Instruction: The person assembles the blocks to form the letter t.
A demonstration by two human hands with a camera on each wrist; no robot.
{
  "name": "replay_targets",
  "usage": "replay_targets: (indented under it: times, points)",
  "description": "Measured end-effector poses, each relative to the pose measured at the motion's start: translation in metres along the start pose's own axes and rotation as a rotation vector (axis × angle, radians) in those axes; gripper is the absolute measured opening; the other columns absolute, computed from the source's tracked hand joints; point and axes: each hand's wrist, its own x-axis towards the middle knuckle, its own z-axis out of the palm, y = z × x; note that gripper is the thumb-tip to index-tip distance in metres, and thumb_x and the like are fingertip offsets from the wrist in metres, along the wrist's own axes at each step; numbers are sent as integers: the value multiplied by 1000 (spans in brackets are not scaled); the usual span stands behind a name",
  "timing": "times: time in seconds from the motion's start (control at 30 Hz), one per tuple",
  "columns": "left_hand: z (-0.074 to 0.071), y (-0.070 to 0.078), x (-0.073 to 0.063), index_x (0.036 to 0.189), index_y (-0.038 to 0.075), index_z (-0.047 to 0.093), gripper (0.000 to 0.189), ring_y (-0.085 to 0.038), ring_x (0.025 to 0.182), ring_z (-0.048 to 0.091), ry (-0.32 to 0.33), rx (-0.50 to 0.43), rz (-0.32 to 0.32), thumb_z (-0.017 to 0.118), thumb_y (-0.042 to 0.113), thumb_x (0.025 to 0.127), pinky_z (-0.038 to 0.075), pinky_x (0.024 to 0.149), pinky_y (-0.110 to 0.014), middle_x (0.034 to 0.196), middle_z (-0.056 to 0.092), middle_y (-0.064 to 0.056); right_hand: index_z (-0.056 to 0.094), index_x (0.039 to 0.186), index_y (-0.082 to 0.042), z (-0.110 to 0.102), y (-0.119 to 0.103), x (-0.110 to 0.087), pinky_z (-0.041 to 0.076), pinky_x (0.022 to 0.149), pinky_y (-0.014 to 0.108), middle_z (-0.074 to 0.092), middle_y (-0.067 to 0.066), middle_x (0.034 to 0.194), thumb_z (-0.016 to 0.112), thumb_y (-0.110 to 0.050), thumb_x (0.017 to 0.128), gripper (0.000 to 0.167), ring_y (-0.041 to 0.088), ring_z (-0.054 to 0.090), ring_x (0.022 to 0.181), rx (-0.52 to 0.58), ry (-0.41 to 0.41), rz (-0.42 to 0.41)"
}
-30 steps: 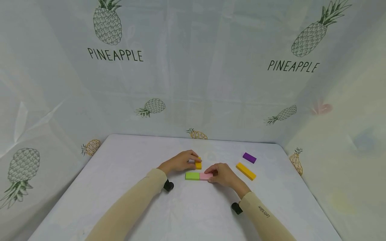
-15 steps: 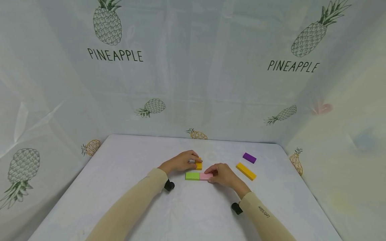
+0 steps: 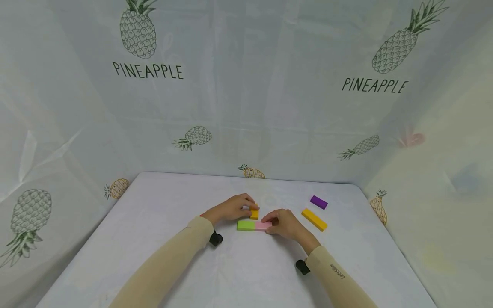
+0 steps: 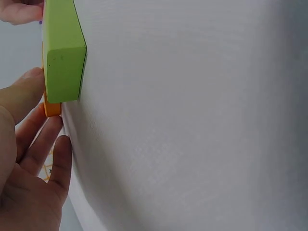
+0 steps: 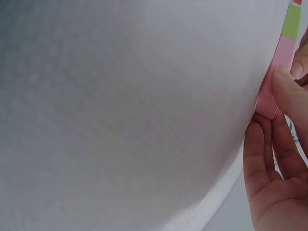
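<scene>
Your left grip pinches yellow block; right grip pinches pink block (green block abutting). Stray left-hand push could skew green block.

Pineapple overload behind a plain white table

So there's a pale sheet hanging behind the white tabletop, which has rounded back corners, and it's pineapples everywhere: a big dark-outlined pineapple upper left with lettering reading "PINEAPPLE" under it, a tilted pineapple upper right with the same word below, two smaller dark ones lower down lying kinda sideways, an upside-down pineapple at far left, plus little yellow pineapples by the table's left, back and right edges; also some sharp creases on the left and a faded reddish print over on the right.
</scene>
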Motion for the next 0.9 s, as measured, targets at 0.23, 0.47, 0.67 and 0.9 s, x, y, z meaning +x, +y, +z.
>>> replay_targets:
  times: [0.23,0.47,0.67,0.9]
  points:
    - [0,6,-2,136,21,74,31,-22,129,57,-2,-19,-9,69,20,105,46,113,-43,136,62,0,82,112,-19,0,-1,0,51,88,35,73,-5,105,86,-12,91,23,17,57,94,11,3,9]
    - [0,8,-4,137,24,74,32,-18,130,57,-14,-13,-21,69,22,106,46,114,-41,135,62,3,82,112,-19,1,0,0,51,88,36,73,-4,105,85,-11,91,23,18,57,94,22,4,10]
    - [-1,11,-6,137,22,74,32,-21,129,57,-15,-26,-13,68,19,106,48,112,-42,135,62,1,82,112,-18,0,-2,0,51,88,36,73,-4,105,86,-11,90,23,18,57,94,22,6,9]
    - [-1,12,-7,136,24,75,31,-19,129,57,-24,-28,-28,69,21,106,49,109,-40,135,62,2,82,113,-18,0,0,0,52,89,36,74,-3,107,85,-11,91,23,17,57,94,12,5,-4]
